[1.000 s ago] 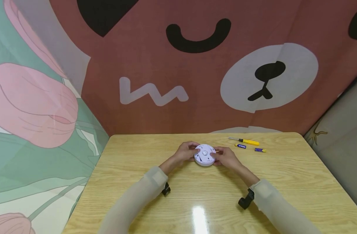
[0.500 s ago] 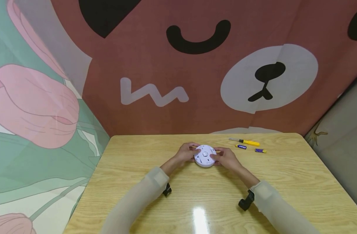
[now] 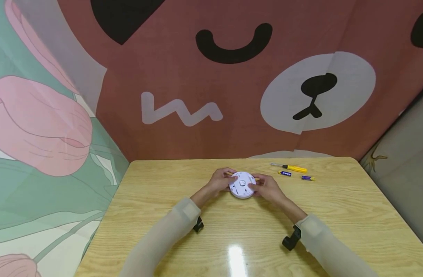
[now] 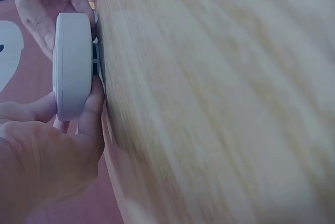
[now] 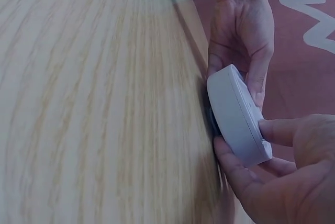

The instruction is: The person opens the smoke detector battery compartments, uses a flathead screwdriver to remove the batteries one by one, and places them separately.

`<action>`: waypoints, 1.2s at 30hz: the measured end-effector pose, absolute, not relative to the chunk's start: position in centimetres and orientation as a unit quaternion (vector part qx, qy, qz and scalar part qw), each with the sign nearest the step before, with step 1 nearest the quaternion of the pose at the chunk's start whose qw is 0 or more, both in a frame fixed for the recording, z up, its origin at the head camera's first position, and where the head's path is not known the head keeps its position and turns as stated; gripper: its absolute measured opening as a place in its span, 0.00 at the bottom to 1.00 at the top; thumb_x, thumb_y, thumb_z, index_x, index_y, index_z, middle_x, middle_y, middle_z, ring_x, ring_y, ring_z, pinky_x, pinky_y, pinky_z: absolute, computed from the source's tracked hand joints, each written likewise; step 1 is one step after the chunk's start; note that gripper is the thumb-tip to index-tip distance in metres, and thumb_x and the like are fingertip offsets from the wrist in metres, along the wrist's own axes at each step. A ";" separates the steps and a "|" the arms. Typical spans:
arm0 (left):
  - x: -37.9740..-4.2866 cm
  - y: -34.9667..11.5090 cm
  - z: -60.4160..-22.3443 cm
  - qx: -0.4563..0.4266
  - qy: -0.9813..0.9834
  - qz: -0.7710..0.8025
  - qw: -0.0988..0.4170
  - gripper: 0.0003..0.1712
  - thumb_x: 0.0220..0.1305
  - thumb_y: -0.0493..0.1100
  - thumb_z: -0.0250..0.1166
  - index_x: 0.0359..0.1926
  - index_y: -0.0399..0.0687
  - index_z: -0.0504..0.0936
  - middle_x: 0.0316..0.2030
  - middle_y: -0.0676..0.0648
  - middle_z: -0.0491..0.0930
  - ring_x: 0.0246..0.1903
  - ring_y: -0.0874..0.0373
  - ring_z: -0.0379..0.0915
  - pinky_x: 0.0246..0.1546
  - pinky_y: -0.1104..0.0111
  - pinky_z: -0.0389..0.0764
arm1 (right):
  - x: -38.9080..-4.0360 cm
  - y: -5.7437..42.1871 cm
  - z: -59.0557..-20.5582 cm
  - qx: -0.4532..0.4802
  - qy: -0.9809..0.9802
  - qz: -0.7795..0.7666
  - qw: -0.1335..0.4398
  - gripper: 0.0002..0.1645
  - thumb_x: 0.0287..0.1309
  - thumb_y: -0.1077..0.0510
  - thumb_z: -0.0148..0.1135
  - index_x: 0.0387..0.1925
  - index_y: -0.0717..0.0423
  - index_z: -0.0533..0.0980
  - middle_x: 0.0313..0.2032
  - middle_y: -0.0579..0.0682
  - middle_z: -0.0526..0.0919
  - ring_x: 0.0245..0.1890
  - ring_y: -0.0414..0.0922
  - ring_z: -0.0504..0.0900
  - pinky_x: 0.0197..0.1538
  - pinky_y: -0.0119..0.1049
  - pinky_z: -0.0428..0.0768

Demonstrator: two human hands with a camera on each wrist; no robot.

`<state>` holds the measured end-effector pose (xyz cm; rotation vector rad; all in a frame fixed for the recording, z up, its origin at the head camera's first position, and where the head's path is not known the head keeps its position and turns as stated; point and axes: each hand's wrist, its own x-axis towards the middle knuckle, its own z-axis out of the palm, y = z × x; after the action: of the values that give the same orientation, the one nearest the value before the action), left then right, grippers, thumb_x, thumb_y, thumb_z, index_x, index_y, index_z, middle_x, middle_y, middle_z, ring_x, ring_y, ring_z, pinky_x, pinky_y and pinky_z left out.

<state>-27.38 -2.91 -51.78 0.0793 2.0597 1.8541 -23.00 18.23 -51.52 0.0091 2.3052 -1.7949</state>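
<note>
A round white smoke detector (image 3: 241,193) is held between both hands near the far side of the table, its flat back with a small central hub facing up. My left hand (image 3: 219,181) pinches its left edge, thumb on top and fingers beneath. On the opposite edge my right hand (image 3: 269,187) grips it in the same way. In the left wrist view the smoke detector (image 4: 74,69) shows its smooth side wall, with dark slots underneath close to the tabletop. The right wrist view has the smoke detector (image 5: 236,119) tilted, the right thumb pressing on its back.
Right of the hands lie a yellow-handled screwdriver (image 3: 296,169) and two purple-and-yellow batteries, one nearer (image 3: 285,174) and one farther right (image 3: 308,178). The wooden table (image 3: 183,169) ends at a printed cloth backdrop (image 3: 176,142).
The smoke detector has tipped very slightly, with a little more of its back facing the head camera. Both hands keep their hold in nearly the same place.
</note>
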 end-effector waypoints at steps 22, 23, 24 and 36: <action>-27.6 -3.0 -51.2 0.022 0.744 0.651 0.152 0.08 0.68 0.34 0.73 0.46 0.37 0.89 0.29 0.48 0.78 0.23 0.60 0.76 0.19 0.70 0.81 | -23.2 18.3 -51.6 -0.020 0.815 -0.573 0.088 0.40 0.61 0.65 0.76 0.73 0.59 0.73 0.39 0.61 0.85 0.32 0.46 0.83 0.34 0.36 0.86; -27.6 -3.0 -51.3 0.023 0.745 0.649 0.151 0.08 0.68 0.34 0.73 0.46 0.37 0.89 0.29 0.48 0.78 0.23 0.60 0.77 0.19 0.70 0.81 | -23.2 18.3 -51.6 -0.019 0.815 -0.573 0.087 0.40 0.61 0.65 0.76 0.73 0.59 0.73 0.39 0.61 0.85 0.32 0.46 0.83 0.34 0.36 0.86; -27.6 -3.0 -51.3 0.024 0.746 0.649 0.148 0.08 0.68 0.34 0.73 0.46 0.38 0.89 0.29 0.48 0.78 0.23 0.60 0.76 0.19 0.70 0.81 | -23.2 18.2 -51.6 -0.018 0.814 -0.574 0.086 0.40 0.61 0.65 0.76 0.73 0.59 0.73 0.39 0.61 0.85 0.32 0.46 0.83 0.34 0.36 0.86; -27.6 -2.9 -51.3 0.050 0.745 0.649 0.149 0.10 0.66 0.32 0.74 0.48 0.38 0.89 0.33 0.46 0.83 0.28 0.58 0.80 0.23 0.68 0.85 | -23.1 18.6 -51.4 -0.024 0.819 -0.568 0.076 0.40 0.60 0.64 0.78 0.72 0.59 0.74 0.44 0.65 0.87 0.36 0.45 0.85 0.37 0.39 0.89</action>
<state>-27.61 -2.92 -51.30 0.1447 2.1410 1.8645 -23.06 18.58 -51.44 -0.0723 2.4550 -1.7035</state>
